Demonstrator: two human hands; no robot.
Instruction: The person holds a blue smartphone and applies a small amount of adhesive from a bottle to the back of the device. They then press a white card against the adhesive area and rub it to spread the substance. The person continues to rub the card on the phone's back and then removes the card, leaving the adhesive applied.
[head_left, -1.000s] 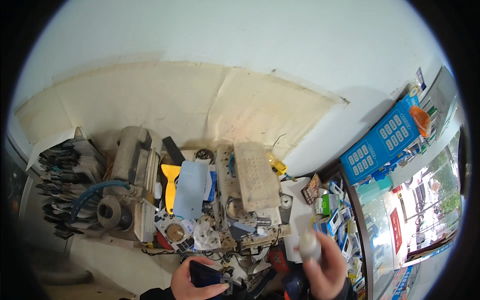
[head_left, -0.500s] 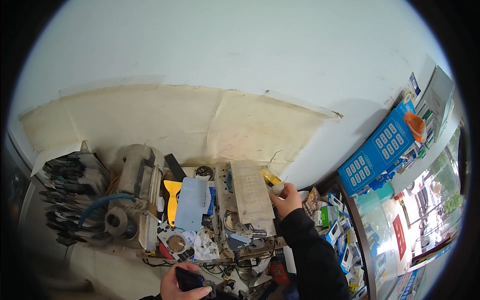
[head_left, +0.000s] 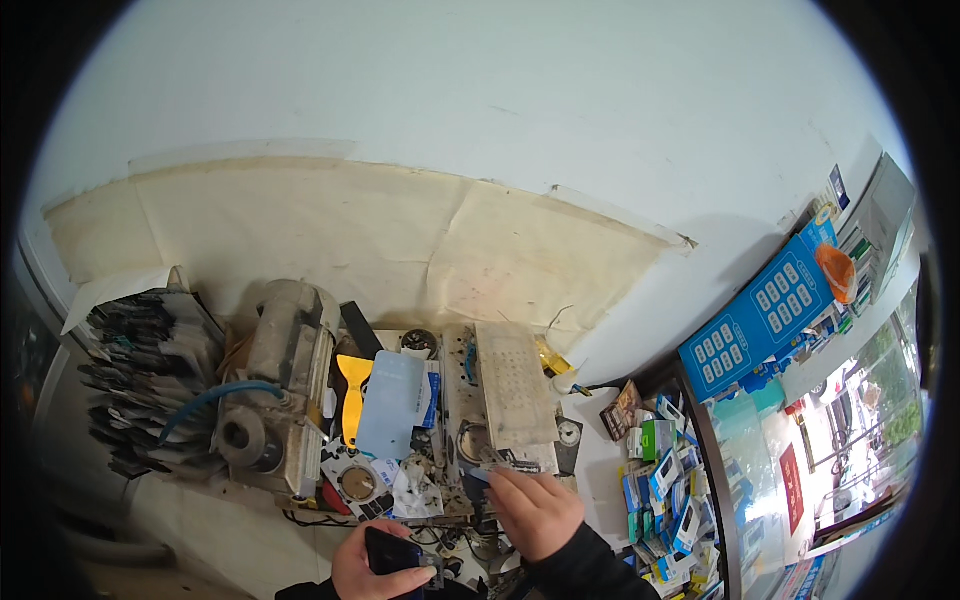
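Low in the picture, my left hand (head_left: 362,565) is wrapped round a black phone (head_left: 392,550), thumb across its lower edge. My right hand (head_left: 540,512) is over the front of the workbench, fingers together and pointing left. Its fingertips are at a small grey-blue piece (head_left: 480,474) beside a round-holed metal fixture (head_left: 472,440); what they pinch, if anything, is hidden. Behind that hand lies a dusty beige perforated panel (head_left: 515,385). A white bottle (head_left: 565,383) stands at the panel's right side, apart from my hands.
Left of the fixture lie a grey-blue plate (head_left: 392,405) and a yellow scraper (head_left: 352,395). A dusty machine (head_left: 270,390) with a blue hose stands farther left, beside stacked dark sheets (head_left: 150,370). Small boxes (head_left: 665,480) crowd the right; cables (head_left: 460,545) tangle below the bench.
My right hand has let go of the white bottle and moved left and nearer to the bench's front. My left hand still holds the phone, slightly farther right. The view has shifted a little.
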